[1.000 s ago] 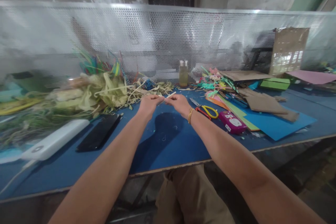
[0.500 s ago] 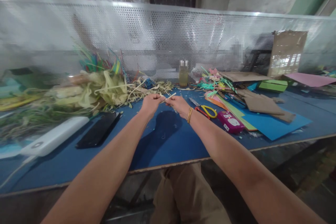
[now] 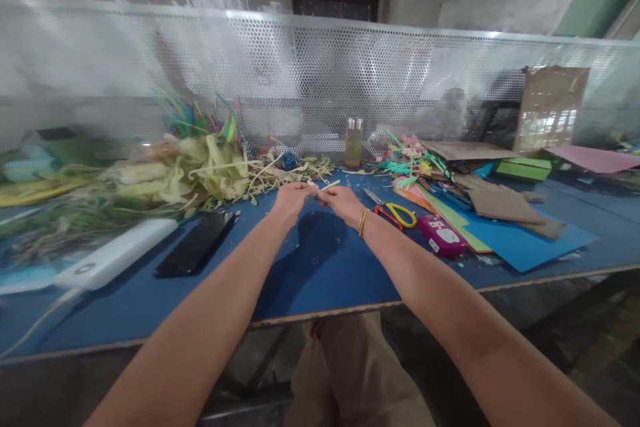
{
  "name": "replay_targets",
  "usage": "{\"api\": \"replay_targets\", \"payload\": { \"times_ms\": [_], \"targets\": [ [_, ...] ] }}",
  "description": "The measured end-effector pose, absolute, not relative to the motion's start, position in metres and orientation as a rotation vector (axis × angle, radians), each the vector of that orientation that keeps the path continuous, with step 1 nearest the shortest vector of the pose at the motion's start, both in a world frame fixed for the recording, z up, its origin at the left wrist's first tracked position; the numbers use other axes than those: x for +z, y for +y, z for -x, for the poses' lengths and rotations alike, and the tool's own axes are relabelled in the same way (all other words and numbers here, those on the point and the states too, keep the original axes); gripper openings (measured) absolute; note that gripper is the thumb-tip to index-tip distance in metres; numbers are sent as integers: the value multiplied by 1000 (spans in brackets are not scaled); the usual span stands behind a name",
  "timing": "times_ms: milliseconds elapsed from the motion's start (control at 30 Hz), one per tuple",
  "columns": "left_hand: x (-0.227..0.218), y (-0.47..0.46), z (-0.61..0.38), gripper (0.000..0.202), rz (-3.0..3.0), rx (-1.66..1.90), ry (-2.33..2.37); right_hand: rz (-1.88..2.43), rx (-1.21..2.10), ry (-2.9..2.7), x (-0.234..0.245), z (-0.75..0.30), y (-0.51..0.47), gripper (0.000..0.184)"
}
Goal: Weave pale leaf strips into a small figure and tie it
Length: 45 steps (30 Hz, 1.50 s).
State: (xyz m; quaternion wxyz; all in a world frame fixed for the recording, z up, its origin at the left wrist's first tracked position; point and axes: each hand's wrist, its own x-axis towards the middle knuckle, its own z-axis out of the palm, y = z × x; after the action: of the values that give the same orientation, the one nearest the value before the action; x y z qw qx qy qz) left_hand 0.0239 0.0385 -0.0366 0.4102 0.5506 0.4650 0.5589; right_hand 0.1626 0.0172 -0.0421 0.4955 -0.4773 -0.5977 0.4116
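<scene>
A thin pale strip (image 3: 332, 184), perhaps dried plant material, is pinched at the middle of the table. My right hand (image 3: 341, 203), with a gold bracelet at the wrist, grips it between thumb and fingers. My left hand (image 3: 293, 201) is closed at the near end, its fingertips almost touching those of the right. A small whitish bit shows at the left fingertips. To the right of my right hand lie scissors (image 3: 401, 215) with yellow and red handles. Behind both hands spreads a heap of dried husks and strands (image 3: 280, 177).
A black phone (image 3: 194, 245) and a white power bank (image 3: 117, 252) with a cable lie at left. A purple box (image 3: 442, 236), blue paper (image 3: 530, 247) and cardboard (image 3: 505, 199) lie at right. A glass bottle (image 3: 353, 141) stands before the perforated metal screen (image 3: 320, 67).
The camera view has shifted slightly, so the scene sits a little further right and lower. Both hands stay together at the pale strip, with only slight finger movement.
</scene>
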Motion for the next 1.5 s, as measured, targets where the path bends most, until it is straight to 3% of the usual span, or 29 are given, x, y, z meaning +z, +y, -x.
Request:
{"api": "replay_targets", "payload": {
  "times_ms": [133,367,667,1000,1100,1233,1500],
  "targets": [
    [-35,38,-24,19,-1356,1418,1157,1195,917,-1444,-41,-160,17,14],
    [-25,41,-17,19,-1020,1466,1165,1129,1370,-1255,-38,-177,15,43],
    [-27,47,-16,23,-949,1499,1212,1143,1215,-1416,-43,-166,15,11],
    [-8,52,7,20,-688,1655,1187,1190,1316,-1416,-38,-174,13,13],
    [-5,55,15,18,-659,1638,1157,1306,1153,-1495,-41,-184,20,12],
    [-10,53,9,18,-725,1564,1147,1409,688,-1593,-43,-192,28,11],
    [-23,50,-8,22,-877,1446,1144,1149,710,-1667,-39,-174,17,16]
  ]
}}
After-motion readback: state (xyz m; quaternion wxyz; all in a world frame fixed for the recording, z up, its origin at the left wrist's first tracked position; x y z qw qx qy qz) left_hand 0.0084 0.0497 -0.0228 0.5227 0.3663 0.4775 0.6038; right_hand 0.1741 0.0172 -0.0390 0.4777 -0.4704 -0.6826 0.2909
